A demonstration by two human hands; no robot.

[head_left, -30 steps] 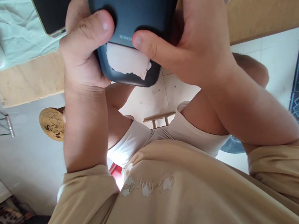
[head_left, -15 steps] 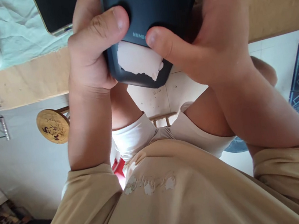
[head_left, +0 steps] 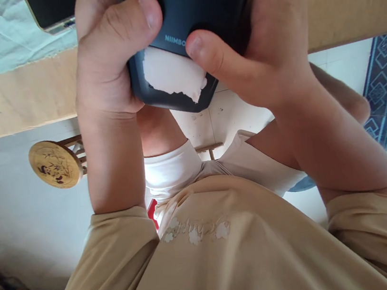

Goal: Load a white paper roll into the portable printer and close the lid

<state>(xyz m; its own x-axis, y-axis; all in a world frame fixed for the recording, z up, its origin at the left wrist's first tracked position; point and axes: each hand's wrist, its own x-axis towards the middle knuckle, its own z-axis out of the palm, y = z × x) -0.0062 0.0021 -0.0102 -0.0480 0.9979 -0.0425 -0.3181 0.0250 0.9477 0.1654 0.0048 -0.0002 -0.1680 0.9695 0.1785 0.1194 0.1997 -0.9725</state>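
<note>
At the top of the head view I hold a dark label printer (head_left: 191, 6) marked "NIIMBO", its upper end cut off by the frame. My left hand (head_left: 108, 51) wraps round its left side, thumb lying on the dark face. On the opposite side my right hand (head_left: 257, 64) is closed round it, with the thumb tip beside the lettering and hiding its end. Below the lettering, a ragged-edged whitish patch (head_left: 174, 73) covers part of the casing. The fingers behind the printer are hidden.
A wooden table edge (head_left: 17, 97) runs behind my hands, partly under a pale green cloth (head_left: 12, 31). A dark-screened phone-like device (head_left: 54, 8) lies on the cloth. Below left stands a round wooden stool (head_left: 54, 164). My legs are under the table edge.
The printer and both hands have shifted slightly left and up in view, as have the table and the stool. The grip of both hands looks the same.
</note>
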